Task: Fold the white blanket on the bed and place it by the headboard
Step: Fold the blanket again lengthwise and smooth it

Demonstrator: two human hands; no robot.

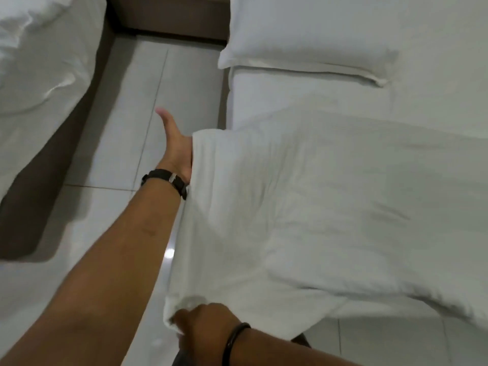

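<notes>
Blanket: I see the white blanket [303, 207] lying on the bed [435, 96]. It is soft and thick, with lots of little wrinkles. Its near edge hangs off the side of the bed, down over the floor [126, 128].

Blanket shape: it is bunched and lumpy, not flat. One corner sticks up by my far hand, and another corner droops low by my near hand.

Left hand: my left hand [175, 146] is stretched far out. The fingers are hidden behind the top corner of the blanket and the thumb points up in the open (so I think it grips the edge, but I cannot see the fingers).

Right hand: my right hand [203, 323] is at the bottom, pinching the low corner of the blanket.

Wrists: a black watch strap [166, 178] is on the left wrist, and a thin black band [235, 336] is on the right wrist.

Pillow: a puffy white pillow [303, 35] lies at the far end of the bed, a little way from the blanket.

Floor: smooth, shiny pale tiles with thin lines between them.

Other bed: another white, rumpled bed [39, 62] is on the left, with a dark brown base.
</notes>
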